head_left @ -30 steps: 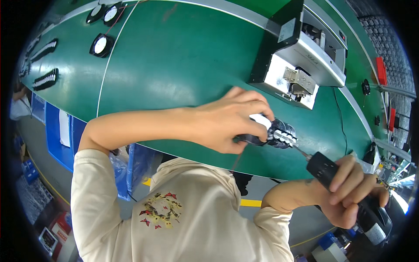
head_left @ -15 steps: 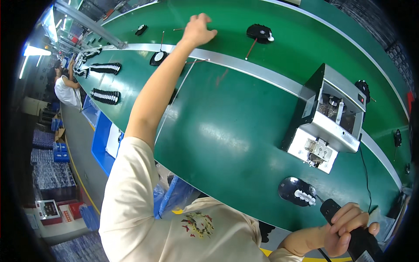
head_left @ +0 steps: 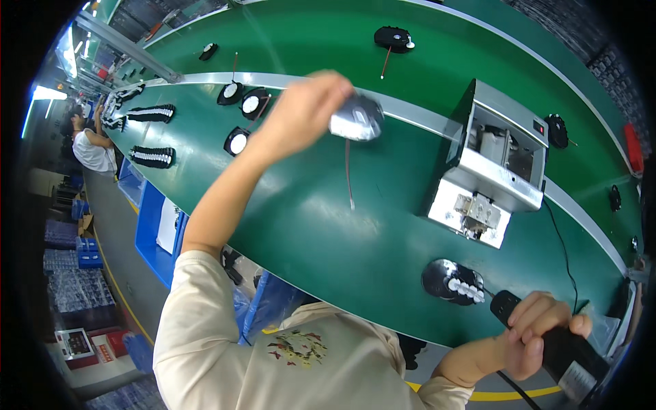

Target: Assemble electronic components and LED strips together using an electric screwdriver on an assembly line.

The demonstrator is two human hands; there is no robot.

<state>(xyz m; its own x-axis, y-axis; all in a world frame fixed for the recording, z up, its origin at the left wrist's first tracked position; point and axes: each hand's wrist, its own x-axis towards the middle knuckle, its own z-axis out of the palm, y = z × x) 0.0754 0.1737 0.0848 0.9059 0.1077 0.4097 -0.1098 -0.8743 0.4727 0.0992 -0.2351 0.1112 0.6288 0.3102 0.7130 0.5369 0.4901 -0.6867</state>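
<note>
My left hand (head_left: 311, 109) grips a glossy black oval housing (head_left: 359, 119) by its edge, above the far part of the green table. A thin red-and-dark wire (head_left: 349, 174) with a white tip dangles from it. At the lower right, my right hand (head_left: 540, 331) is wrapped round a black electric screwdriver (head_left: 570, 359), its bit pointing left. Close to that bit lies a black oval housing (head_left: 437, 279) with a row of white round pieces on it. Several black parts with white discs, such as one part (head_left: 236, 141), lie left of my left forearm.
A silver screw feeder (head_left: 502, 160) stands at the right, with a cable on its right side. Beyond a metal rail, a green conveyor (head_left: 307, 41) carries black parts. Stacked black parts (head_left: 152, 157) and a blue bin (head_left: 154, 236) are on the left; a person (head_left: 94, 147) sits farther off.
My left hand has come back from the conveyor and now holds a black housing. The right hand keeps the screwdriver in nearly the same place. The view has shifted slightly.
</note>
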